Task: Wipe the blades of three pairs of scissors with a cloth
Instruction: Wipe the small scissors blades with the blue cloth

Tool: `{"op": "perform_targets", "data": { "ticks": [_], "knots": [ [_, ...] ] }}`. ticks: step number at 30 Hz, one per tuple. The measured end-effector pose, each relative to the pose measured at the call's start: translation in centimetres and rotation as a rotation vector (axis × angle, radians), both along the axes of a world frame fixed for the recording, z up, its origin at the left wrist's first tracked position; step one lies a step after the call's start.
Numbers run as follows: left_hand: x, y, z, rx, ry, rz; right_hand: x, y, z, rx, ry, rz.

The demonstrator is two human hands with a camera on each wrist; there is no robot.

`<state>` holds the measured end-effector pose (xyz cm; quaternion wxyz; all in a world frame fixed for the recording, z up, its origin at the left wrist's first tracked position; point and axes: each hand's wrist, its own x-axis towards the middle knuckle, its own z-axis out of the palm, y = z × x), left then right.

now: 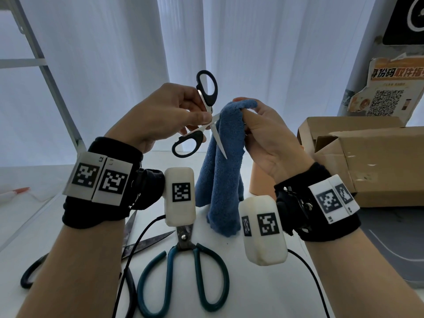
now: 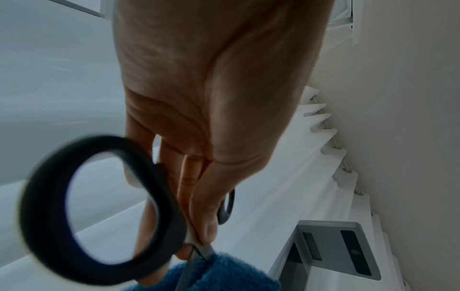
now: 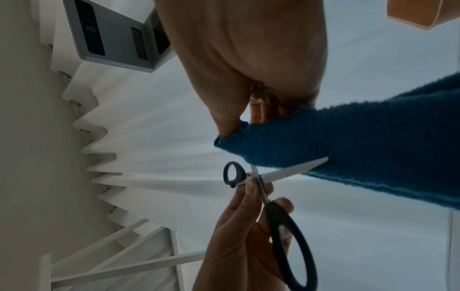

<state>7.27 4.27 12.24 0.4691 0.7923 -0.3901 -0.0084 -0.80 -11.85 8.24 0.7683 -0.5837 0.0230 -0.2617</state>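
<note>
Teal-handled scissors [image 1: 183, 269] lie on the counter [image 1: 263, 294] at 6 o'clock, a dark-handled pair [image 1: 75, 255] at 8. Above, the left hand [image 1: 160, 115] pinches open black-handled scissors [image 1: 205, 115] at the pivot; the right hand [image 1: 266, 136] grips a hanging blue cloth [image 1: 220, 175] touching their blades.

one blade of the black-handled scissors [image 1: 206, 104] hidden in the blue cloth [image 1: 220, 171], dark scissors [image 1: 128, 246] partly behind the forearm

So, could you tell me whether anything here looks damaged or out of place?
Yes: the poster on the right wall is torn and peeling at its edges. The dark-handled scissors lying on the table have mottled, tarnished-looking blades. The cardboard box looks scuffed.
</note>
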Motion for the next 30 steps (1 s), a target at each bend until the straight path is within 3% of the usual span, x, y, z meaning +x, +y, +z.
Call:
{"op": "perform_targets", "data": {
  "ticks": [5, 10, 17, 30],
  "knots": [
    [0.0, 0.2, 0.0, 0.023, -0.005, 0.005, -0.4, 0.3, 0.0, -0.073, 0.03, 0.085],
    [0.0, 0.2, 0.1, 0.01, -0.002, 0.007, -0.4, -0.2, 0.2, -0.054, -0.004, 0.003],
    [-0.1, 0.2, 0.0, 0.035, -0.023, 0.022, -0.3, 0.6, -0.1, -0.102, 0.042, 0.072],
    [-0.2, 1.4, 0.5, 0.018, 0.048, -0.035, -0.1, -1.5, 0.1, 0.114, -0.025, -0.203]
  ]
}}
